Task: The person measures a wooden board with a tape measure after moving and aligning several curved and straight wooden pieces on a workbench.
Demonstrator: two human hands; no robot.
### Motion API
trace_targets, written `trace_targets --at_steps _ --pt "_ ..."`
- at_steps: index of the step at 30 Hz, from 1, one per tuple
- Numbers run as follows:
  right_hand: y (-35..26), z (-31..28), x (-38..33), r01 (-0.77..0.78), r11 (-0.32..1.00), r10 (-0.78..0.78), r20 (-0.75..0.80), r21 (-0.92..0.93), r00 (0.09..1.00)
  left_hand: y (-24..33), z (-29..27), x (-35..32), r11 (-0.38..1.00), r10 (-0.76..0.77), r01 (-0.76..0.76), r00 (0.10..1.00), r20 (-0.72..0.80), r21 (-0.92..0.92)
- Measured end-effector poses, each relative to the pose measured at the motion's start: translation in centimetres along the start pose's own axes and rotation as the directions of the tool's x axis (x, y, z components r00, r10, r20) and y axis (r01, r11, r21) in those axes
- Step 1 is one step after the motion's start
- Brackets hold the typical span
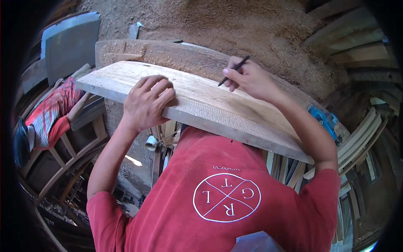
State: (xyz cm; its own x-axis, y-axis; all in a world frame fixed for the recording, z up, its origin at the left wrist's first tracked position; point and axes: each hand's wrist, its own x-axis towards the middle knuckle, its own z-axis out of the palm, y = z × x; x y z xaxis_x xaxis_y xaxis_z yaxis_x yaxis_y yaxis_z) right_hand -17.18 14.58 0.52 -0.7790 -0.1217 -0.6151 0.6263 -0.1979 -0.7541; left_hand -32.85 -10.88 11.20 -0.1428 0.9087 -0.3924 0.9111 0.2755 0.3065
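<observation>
While the left hand presses flat on a rough plank, the right hand pinches a pencil above it.
Plank lies across the sawdust-covered bench; firm downward pressure should keep any marking steady.

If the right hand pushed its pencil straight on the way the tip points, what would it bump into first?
Most likely the wooden plank. The right hand holds the pencil tip-down and leftward, just above the board's top face. Exact height is hard to judge.
</observation>
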Motion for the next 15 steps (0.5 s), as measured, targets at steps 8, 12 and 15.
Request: trace_targets --at_steps 8,12,15 --pt "-4.3 4.7 2.3 0.065 0.975 -0.123 0.275 0.212 0.954 -0.4 1.4 -1.3 0.997 0.062 -0.077 0.931 -0.359 -0.027" --pt "-1.5 7.2 8.3 0.112 0.991 -0.102 0.135 -0.07 0.986 -0.4 2.0 -1.9 0.996 0.079 -0.091 0.874 -0.48 -0.003" --pt "-2.1 10.7 10.1 0.169 0.94 -0.159 0.057 -0.297 0.986 -0.4 2.1 -2.0 0.997 0.066 -0.075 0.838 -0.542 0.005"
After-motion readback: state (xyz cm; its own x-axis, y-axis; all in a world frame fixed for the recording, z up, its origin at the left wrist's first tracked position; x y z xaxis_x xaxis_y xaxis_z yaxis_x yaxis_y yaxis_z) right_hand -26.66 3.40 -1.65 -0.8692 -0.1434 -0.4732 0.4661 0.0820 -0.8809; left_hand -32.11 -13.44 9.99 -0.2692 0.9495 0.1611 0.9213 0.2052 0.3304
